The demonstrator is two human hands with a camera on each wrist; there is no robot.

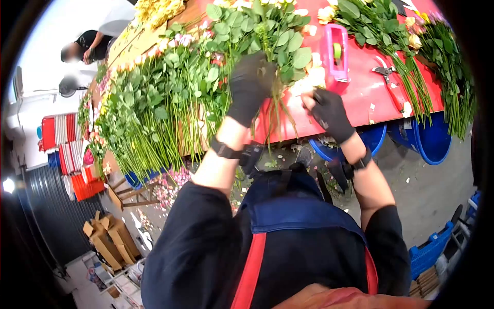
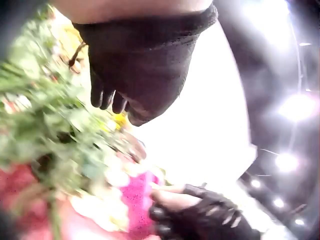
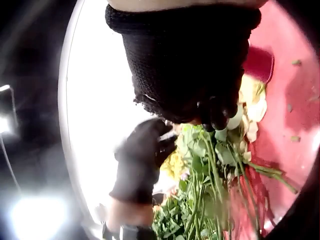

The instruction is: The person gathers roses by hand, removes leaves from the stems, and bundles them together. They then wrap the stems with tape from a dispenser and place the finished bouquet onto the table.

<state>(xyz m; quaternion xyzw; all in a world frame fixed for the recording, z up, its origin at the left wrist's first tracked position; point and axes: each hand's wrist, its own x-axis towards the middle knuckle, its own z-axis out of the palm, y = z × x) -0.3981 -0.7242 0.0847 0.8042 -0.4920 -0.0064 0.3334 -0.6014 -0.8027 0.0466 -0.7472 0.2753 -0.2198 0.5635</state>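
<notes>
My left hand (image 1: pixel 252 82), in a black fingerless glove and motion-blurred, is over a leafy bunch of rose stems (image 1: pixel 276 116) on the red tabletop (image 1: pixel 288 131). Its fingers bend downward in the left wrist view; I cannot tell whether they grip a stem. My right hand (image 1: pixel 332 114), gloved alike, has its fingers bent and its bare thumb pointing toward the left hand. Pale petals (image 1: pixel 314 77) lie just beyond its fingertips. In the right wrist view, my right hand (image 3: pixel 190 70) overlaps the leafy stems (image 3: pixel 212 165) below it, hiding its palm.
A pink tape dispenser (image 1: pixel 337 56) stands beyond my right hand, with red-handled pruning shears (image 1: pixel 389 82) to its right. Cut roses (image 1: pixel 159 103) cover the table's left side; more stems (image 1: pixel 411 77) hang over its right edge. Blue buckets (image 1: pixel 429 141) stand below. Another person (image 1: pixel 95 44) is at far left.
</notes>
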